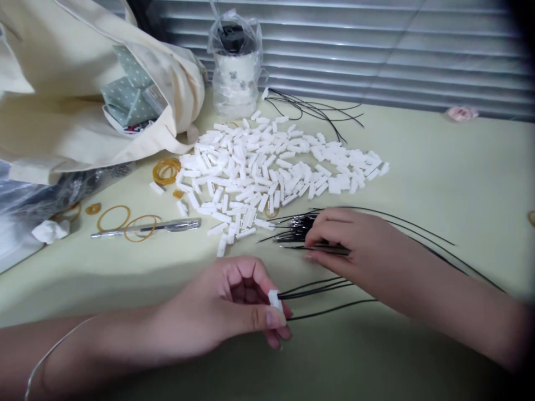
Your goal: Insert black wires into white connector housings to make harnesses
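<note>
The left hand [238, 309] is curled nearly closed, thumb and fingertips pinching a small white plastic connector housing [275, 299] from which several thin black wires [317, 288] run off toward the right, passing beneath the right wrist. The right hand [355, 245] lies palm down just beyond and to the right of the left one, its fingers narrowed together and resting on a bundle of black wires [298, 228] whose metal-tipped ends fan out past the fingertips; one wire is pressed between fingertips and the pale green table [451, 178]. Whether the right hand has a wire fully pinched cannot be told. Just beyond both hands lies a spread heap of loose white connector housings [267, 167]. Farther off to the left of the left hand sit a metal pen-like tool [146, 227] and scattered rubber bands [113, 217], with a cream cloth bag [71, 89] behind them.
</note>
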The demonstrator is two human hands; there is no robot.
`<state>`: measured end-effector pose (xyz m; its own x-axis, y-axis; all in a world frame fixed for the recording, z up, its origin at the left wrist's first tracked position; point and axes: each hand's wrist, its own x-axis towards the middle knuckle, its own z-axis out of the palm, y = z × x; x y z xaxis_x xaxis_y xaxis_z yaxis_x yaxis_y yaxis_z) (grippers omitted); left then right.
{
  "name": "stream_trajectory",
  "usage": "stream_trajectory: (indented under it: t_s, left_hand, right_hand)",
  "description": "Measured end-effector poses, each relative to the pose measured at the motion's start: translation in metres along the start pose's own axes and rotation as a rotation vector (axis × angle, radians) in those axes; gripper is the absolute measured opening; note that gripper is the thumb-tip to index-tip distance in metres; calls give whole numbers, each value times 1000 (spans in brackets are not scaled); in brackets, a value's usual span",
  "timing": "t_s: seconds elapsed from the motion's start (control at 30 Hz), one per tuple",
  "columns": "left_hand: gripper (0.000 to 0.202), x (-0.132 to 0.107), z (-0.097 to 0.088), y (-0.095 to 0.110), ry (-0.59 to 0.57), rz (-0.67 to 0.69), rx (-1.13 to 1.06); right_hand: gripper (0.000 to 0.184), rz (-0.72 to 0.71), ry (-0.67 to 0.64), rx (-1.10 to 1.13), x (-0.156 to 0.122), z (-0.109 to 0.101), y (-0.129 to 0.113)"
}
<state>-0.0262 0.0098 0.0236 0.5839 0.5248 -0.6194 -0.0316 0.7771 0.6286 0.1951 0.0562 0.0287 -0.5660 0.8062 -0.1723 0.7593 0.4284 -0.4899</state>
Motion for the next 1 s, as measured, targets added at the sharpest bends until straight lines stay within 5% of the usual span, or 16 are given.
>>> stream_trajectory:
  t_s: [0.3,0.53,0.77,1.0]
  left_hand:
    - [16,-1,-2,0,-30,10,7]
    - [19,3,-3,-3,0,111,-136]
    - [17,2,-4,-4,-38,137,-177]
    - [16,1,-5,-4,-35,118,-167]
  right_hand:
    - [16,-116,88,-122,-2,19,3]
    - [16,-39,224,-76,-24,-3,-26]
    - [20,-216,137,-74,-35,5,-41]
    - [23,-313,186,-131,-28,9,-41]
